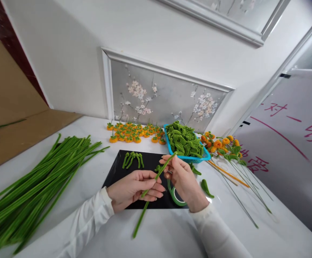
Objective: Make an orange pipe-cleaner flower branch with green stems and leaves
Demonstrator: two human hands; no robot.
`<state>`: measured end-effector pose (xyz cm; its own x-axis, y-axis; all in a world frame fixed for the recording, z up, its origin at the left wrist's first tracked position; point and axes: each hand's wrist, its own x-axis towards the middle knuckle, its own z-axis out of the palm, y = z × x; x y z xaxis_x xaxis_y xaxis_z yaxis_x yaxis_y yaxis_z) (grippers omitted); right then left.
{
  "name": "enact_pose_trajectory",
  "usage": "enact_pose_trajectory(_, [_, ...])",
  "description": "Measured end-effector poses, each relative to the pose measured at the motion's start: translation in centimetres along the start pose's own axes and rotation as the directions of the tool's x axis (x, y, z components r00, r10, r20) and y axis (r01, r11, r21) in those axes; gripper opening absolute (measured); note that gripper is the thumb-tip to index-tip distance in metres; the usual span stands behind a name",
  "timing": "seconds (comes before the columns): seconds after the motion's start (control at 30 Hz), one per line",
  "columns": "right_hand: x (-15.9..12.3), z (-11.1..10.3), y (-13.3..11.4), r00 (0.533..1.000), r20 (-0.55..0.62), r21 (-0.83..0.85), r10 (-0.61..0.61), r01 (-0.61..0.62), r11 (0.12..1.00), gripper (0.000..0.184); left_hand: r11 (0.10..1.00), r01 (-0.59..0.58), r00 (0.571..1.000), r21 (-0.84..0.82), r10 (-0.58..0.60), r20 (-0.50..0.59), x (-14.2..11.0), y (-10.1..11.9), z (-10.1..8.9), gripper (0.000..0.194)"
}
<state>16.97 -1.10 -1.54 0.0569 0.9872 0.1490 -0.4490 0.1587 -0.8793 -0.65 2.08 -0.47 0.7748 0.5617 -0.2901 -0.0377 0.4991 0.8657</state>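
Note:
A green pipe cleaner [140, 221] runs slantwise between my two hands, its lower end hanging toward the table's front. My left hand [137, 188] pinches it near the middle, between thumb and fingers. The upper end is gripped in the fingertips of my right hand [184, 177]. Under both hands lies a black mat [115, 179]. Several short bent green pieces [133, 159] sit in a row on the mat's far left part. A roll of green tape [176, 195] rests beneath my right hand, which partly hides it.
A large bundle of green pipe cleaners [43, 182] lies at left. Behind the mat stand several small orange flower heads [129, 133]. A blue basket [204, 156] holds green leaf shapes [184, 139]. Finished-looking orange flowers on stems [221, 144] lie at right, near a whiteboard [284, 143].

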Motion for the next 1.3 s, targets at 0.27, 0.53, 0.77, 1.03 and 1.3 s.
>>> enact_pose_trajectory(0.27, [0.2,-0.1,-0.3,0.994,-0.028,-0.029,-0.11,0.109,0.994,0.014,0.999,0.011,1.0,-0.03,-0.012,-0.021,0.1,-0.2,0.0,0.013])
enact_pose_trajectory(0.53, [0.1,0.1,-0.4,0.995,-0.061,0.04,-0.074,0.077,0.996,0.014,0.999,0.002,0.999,-0.042,0.0,0.039,-0.1,0.1,-0.1,0.012])
enact_pose_trajectory(0.77, [0.1,-0.3,-0.4,0.984,-0.041,-0.157,-0.173,0.165,0.974,0.011,0.997,-0.077,0.997,0.019,0.076,0.03,-0.1,0.1,-0.5,0.012])
enact_pose_trajectory(1.03, [-0.1,0.0,0.6,0.954,-0.038,-0.696,-0.296,0.188,0.693,0.013,0.986,-0.12,0.985,-0.114,0.105,-0.134,0.4,0.0,-1.1,0.009])
enact_pose_trajectory(1.3, [-0.1,-0.2,0.4,0.922,-0.057,-0.789,-0.383,0.193,0.583,0.015,0.981,-0.145,0.985,-0.125,0.131,-0.115,0.2,0.4,-1.0,0.008])
